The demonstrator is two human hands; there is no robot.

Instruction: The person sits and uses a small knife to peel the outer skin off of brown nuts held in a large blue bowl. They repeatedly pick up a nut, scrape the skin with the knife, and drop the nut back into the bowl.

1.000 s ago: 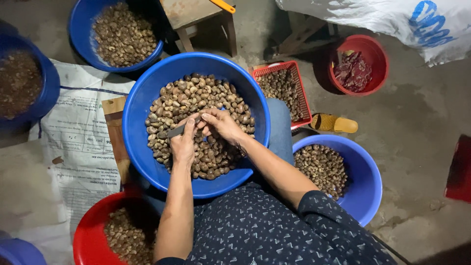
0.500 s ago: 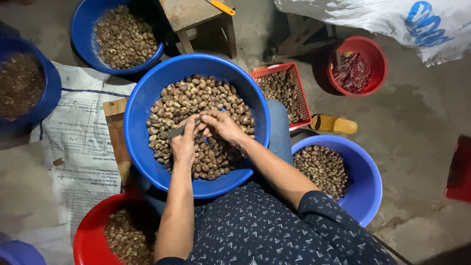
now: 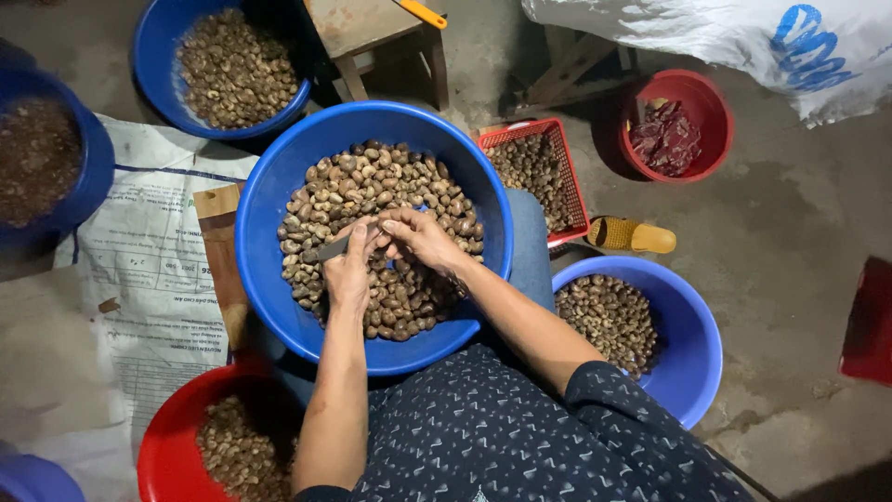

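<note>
A big blue basin (image 3: 269, 195) rests on my lap, filled with brown nuts (image 3: 372, 186). My left hand (image 3: 348, 270) grips a small knife (image 3: 330, 248) whose grey blade points left over the nuts. My right hand (image 3: 423, 237) is closed around a nut right against the left hand's fingertips, above the middle of the basin. The nut itself is mostly hidden by the fingers.
Around me on the concrete floor: a blue basin of nuts (image 3: 692, 335) at right, a red basin (image 3: 172, 446) at lower left, two more blue basins (image 3: 153, 56) (image 3: 93, 177) at upper left, a red basket (image 3: 567, 181), a red bowl (image 3: 715, 121), a yellow sandal (image 3: 636, 235), a stool (image 3: 362, 28), printed sacks (image 3: 149, 270).
Both hands stay together over the basin; the fingers shift slightly around the nut and the knife.
</note>
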